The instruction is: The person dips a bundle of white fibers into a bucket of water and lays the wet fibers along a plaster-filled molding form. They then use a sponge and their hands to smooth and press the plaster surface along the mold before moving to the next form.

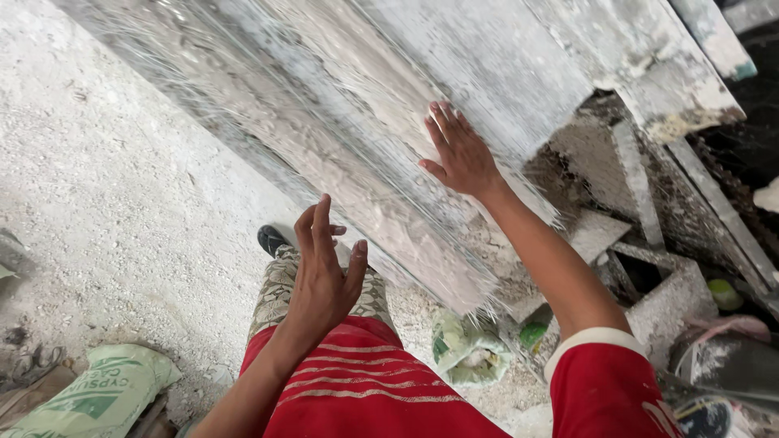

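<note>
Right hand (461,152): fingers stretched out and held together, palm pressed flat on the plaster slab (365,122); it grips nothing, it only lies against the face.
Left hand (323,276): fingers loosely spread and slightly curled, thumb apart, empty; it hovers just below the slab's lower edge without touching it.
Plaster slab: a long, grey-white panel that runs at a slant from upper left to lower right, streaked with thin glassy fibres that stick out as a fringe along its lower end; its surface is rough and smeared.
Floor (105,186): left of the slab, pale, gritty and dusted white with plaster crumbs.
Frames (649,251): right of the slab, crusted moulds and slats stacked at angles, all caked with dried plaster.
Green sack (97,393): well left of and below the slab, lying on the floor, its mouth not visible, so its contents cannot be told.
Small bag (466,349): just under the slab's lower end, crumpled, green and white, open at the top with pale lumps showing inside.
Person: red shirt, patterned trousers, a dark shoe (272,239) near the slab's lower edge.
</note>
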